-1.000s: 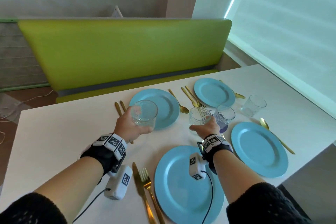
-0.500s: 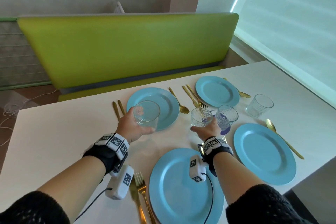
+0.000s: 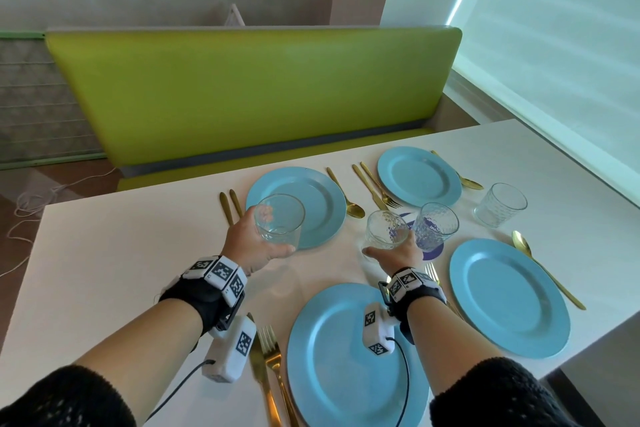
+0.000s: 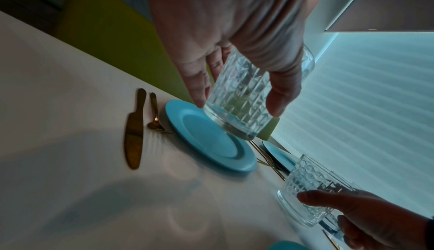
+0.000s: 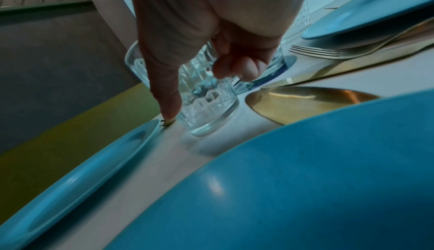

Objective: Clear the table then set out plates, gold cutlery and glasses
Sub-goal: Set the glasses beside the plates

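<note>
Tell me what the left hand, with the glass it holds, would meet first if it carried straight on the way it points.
Probably the far-left blue plate. The left hand holds its glass above that plate's near rim, fingers pointing across it toward the green bench. Height is hard to judge; kept level, it may pass over the plate.

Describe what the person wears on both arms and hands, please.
Both forearms end in dark knitted sleeves near the elbows. Each wrist has a black wrist wrap with a band of white blocks printed with black square markers. Under each wrist hangs a white camera unit bearing the same markers, with a thin black cable running back. The left hand and right hand are bare.
</note>
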A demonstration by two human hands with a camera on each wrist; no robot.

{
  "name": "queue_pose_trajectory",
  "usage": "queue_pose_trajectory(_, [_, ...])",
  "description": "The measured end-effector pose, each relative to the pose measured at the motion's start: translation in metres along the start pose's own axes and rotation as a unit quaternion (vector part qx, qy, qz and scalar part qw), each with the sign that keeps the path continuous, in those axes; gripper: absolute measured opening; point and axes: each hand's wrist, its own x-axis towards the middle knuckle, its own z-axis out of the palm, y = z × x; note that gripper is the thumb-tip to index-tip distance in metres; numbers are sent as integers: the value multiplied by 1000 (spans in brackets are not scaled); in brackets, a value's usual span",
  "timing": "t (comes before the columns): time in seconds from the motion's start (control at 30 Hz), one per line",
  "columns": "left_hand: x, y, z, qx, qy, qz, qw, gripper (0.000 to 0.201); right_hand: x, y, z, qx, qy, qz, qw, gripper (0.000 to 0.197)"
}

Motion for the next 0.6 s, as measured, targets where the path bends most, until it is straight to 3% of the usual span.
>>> queue_pose_trajectory(0.17, [-3, 1, -1, -6, -1, 0, 1000, 85, -3, 0, -6, -45, -26, 3, 999, 90])
queue_pose_trajectory(0.6, [-27, -10, 15, 10, -43, -15, 999, 89, -11, 8, -37, -139, -41, -20, 989, 66])
